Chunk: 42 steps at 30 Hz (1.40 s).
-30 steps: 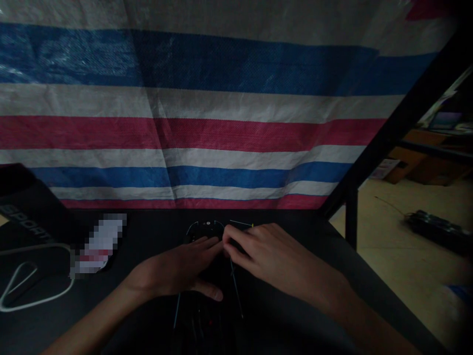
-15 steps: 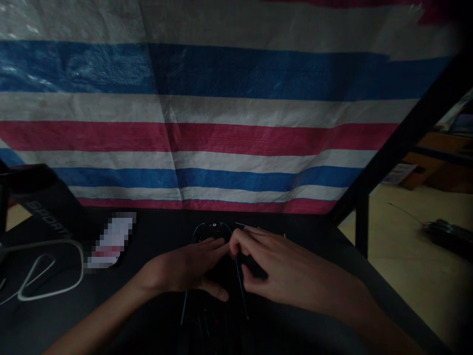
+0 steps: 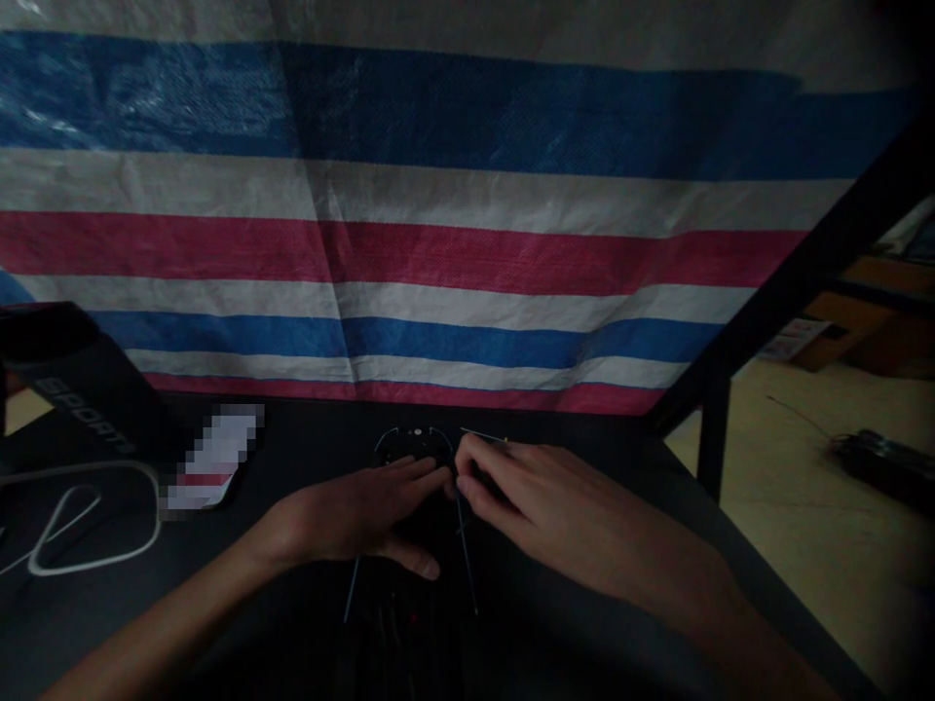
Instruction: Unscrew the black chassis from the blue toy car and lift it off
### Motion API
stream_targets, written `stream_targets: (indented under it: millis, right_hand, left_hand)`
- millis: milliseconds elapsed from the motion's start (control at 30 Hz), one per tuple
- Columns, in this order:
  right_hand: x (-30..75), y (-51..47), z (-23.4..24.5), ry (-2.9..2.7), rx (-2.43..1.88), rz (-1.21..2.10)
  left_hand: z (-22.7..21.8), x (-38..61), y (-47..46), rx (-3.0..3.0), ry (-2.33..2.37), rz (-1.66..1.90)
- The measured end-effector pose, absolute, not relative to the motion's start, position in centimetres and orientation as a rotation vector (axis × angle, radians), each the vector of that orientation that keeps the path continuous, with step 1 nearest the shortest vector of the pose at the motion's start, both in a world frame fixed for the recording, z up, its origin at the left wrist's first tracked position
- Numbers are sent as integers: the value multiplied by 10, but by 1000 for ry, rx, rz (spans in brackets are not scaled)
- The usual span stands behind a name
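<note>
A long black object (image 3: 398, 445) with thin bluish edge lines and a small pale dot at its far end lies on the dark table; its near part is lost in shadow. My left hand (image 3: 351, 511) rests across it, palm down, thumb held apart from the fingers. At its right edge, my right hand (image 3: 541, 487) is closed, with thumb and forefinger pinched together close to the left fingertips. Whatever the pinch holds is hidden. Just beyond the right knuckles a thin pale line (image 3: 480, 433) shows.
A phone-like slab (image 3: 215, 458), partly pixelated, lies left on the table. Near it are a white cable (image 3: 94, 565) and a black box marked SPORTS (image 3: 88, 389). Striped sheeting (image 3: 438, 253) hangs behind. A dark frame bar (image 3: 789, 292) slants up at the right.
My right thumb has closed in toward the forefinger, narrowing the gap between them. My left hand stays spread on the black object. The whole view has shifted slightly.
</note>
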State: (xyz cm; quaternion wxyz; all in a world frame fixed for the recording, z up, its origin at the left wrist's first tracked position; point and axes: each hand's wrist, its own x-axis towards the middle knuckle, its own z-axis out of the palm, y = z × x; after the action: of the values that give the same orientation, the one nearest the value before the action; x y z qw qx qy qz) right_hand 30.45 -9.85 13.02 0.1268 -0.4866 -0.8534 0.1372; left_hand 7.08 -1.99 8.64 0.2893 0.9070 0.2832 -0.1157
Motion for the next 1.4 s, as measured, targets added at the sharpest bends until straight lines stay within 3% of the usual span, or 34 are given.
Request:
stream_targets:
  millis: [533,1400]
  right_hand:
    - [308,-102,129,-2515,-1304,542]
    - [306,-99,127,-2532,-1411,340]
  left_hand:
    - [92,80,-21,2419,537,-85]
    - [94,84,-21,2424,502,-15]
